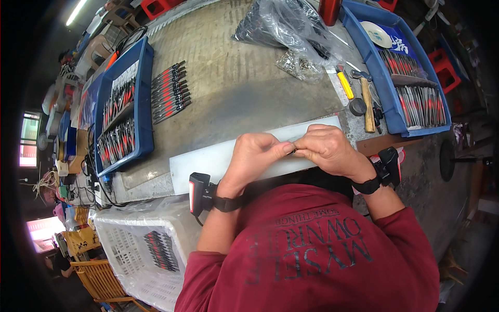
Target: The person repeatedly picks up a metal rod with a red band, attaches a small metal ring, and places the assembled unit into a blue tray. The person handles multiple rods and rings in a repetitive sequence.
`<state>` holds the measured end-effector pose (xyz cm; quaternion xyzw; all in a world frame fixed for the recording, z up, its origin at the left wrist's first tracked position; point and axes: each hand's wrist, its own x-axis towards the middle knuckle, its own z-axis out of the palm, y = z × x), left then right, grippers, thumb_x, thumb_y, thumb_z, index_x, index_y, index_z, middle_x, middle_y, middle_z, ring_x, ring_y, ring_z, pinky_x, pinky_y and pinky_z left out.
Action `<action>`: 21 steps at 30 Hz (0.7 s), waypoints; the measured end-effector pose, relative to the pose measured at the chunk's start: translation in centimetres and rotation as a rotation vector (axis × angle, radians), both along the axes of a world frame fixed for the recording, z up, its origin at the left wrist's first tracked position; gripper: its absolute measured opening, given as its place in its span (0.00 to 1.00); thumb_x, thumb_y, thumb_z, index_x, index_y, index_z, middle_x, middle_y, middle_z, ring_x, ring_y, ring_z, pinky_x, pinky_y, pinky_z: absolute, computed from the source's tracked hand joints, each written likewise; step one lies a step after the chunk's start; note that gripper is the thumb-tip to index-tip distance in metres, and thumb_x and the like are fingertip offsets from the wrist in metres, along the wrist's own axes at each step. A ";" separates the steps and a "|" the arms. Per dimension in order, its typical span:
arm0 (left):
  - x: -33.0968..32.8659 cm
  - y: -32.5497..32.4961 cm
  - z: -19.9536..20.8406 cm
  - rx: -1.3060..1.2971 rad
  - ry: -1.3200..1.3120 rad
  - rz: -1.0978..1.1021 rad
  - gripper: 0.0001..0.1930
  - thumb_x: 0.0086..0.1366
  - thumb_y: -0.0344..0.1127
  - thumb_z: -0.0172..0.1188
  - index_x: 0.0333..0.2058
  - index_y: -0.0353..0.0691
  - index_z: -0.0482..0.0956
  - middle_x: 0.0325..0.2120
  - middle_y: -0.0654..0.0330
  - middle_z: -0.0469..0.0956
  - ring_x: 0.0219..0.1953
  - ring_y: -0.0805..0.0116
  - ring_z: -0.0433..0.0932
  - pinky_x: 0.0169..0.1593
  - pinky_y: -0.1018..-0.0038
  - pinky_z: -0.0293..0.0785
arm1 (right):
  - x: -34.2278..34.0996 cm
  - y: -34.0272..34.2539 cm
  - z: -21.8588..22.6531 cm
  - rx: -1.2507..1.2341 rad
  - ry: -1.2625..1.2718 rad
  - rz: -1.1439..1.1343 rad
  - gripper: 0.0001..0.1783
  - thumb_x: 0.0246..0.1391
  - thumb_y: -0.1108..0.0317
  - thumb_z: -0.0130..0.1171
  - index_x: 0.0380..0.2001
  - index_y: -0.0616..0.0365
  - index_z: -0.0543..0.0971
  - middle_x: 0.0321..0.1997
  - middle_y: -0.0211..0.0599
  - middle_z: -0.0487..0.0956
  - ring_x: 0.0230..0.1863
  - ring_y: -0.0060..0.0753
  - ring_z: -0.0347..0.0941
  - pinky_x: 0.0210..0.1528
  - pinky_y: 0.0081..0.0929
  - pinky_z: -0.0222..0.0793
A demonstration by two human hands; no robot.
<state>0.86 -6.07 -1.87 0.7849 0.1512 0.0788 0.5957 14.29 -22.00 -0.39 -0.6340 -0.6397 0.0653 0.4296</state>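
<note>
My left hand and my right hand meet fingertip to fingertip above a white board at the table's near edge. Both are closed in a pinch. A small dark piece shows between the fingertips; the fingers cover most of it, so its kind cannot be made out. Farther off to the left, a row of slim black-and-red tools lies side by side on the table. Straps with small devices sit round both wrists.
Blue trays holding many slim black, red and silver pieces flank the table, one left, one right. A hammer, a yellow-handled cutter and plastic bags lie toward the right. A plastic-lined white crate stands at lower left.
</note>
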 end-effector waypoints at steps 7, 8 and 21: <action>0.6 -1.4 0.1 0.106 0.060 0.165 0.18 0.57 0.46 0.65 0.23 0.33 0.81 0.10 0.56 0.68 0.14 0.75 0.63 0.20 0.75 0.62 | 1.3 0.3 0.3 -0.015 0.023 0.014 0.06 0.44 0.72 0.65 0.26 0.62 0.79 0.22 0.39 0.76 0.25 0.41 0.72 0.29 0.34 0.67; 0.6 -1.4 0.2 0.114 0.040 0.157 0.19 0.57 0.47 0.65 0.22 0.33 0.81 0.10 0.55 0.68 0.14 0.75 0.63 0.20 0.74 0.63 | 1.0 0.3 0.3 -0.012 0.007 -0.031 0.06 0.44 0.72 0.65 0.26 0.62 0.79 0.22 0.39 0.76 0.25 0.41 0.72 0.29 0.34 0.67; 0.2 -0.5 0.7 0.223 0.066 0.089 0.15 0.64 0.41 0.60 0.28 0.31 0.78 0.17 0.64 0.73 0.24 0.79 0.66 0.27 0.77 0.66 | 0.9 0.2 -1.2 -0.082 0.139 -0.071 0.08 0.47 0.71 0.62 0.32 0.62 0.79 0.27 0.40 0.77 0.30 0.42 0.74 0.34 0.34 0.68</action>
